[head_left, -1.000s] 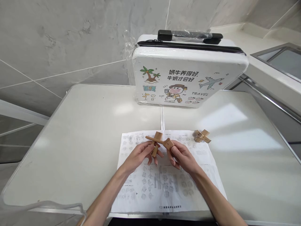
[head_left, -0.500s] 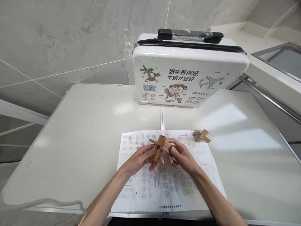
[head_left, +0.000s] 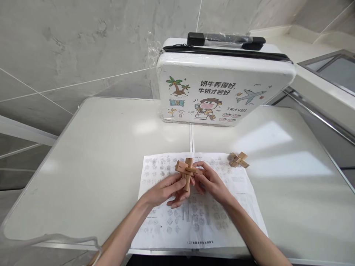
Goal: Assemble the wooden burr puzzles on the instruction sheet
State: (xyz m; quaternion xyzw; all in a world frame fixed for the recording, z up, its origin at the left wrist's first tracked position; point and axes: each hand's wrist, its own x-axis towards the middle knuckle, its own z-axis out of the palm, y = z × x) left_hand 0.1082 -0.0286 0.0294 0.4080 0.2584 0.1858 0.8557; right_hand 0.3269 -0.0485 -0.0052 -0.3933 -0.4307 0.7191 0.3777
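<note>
My left hand point(head_left: 166, 190) and my right hand point(head_left: 212, 183) meet above a printed instruction sheet point(head_left: 194, 218) and both grip a cross of interlocked wooden puzzle bars point(head_left: 188, 170). One bar stands roughly upright between my left fingers; another crosses it sideways and runs into my right fingertips. A second small cluster of joined wooden pieces point(head_left: 237, 160) lies on the table just beyond the sheet's right upper corner, untouched.
A white folding table point(head_left: 97, 155) with a centre seam carries a white suitcase point(head_left: 224, 85) with cartoon travel print and a black handle, standing at the back. A grey tiled wall is behind; a ledge and window frame point(head_left: 327, 70) run along the right.
The loosely spread bars have been brought together into a tighter cross, and one bar has turned upright. My hands have closed in toward each other.
</note>
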